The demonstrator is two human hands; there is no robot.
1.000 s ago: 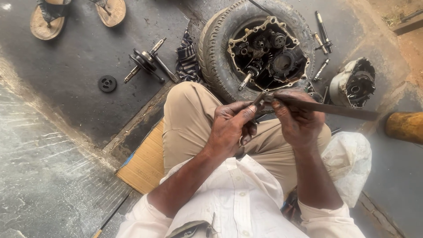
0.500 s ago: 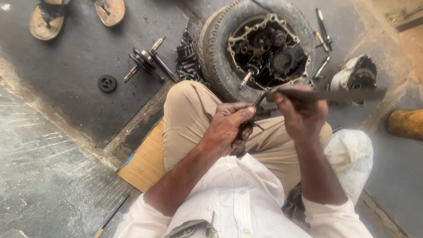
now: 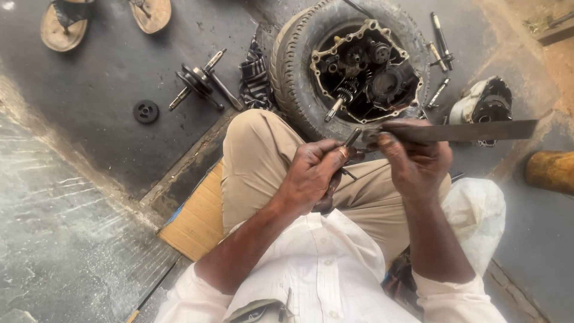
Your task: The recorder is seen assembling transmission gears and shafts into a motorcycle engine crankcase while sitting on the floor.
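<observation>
- Fingers of the left hand (image 3: 311, 173) are curled tight round a small dark metal part (image 3: 350, 140), a short rod-like piece that sticks out above the knuckles; fingers of the right hand (image 3: 415, 164) pinch the near end of a long flat file (image 3: 460, 131), whose blade runs out to the right.
- File and part meet just between the two hands, over the lap, so the work hangs in the air with no support under it.
- To do this well, I judge the left grip should stay firm and the file flat on the part, with even strokes, or it may skid toward the thumb.
- Just beyond the fingers lies an open engine case (image 3: 368, 78) set in a tyre (image 3: 293, 78).
- Farther left on the floor lie a crankshaft (image 3: 200, 84) and a small gear (image 3: 145, 111).
</observation>
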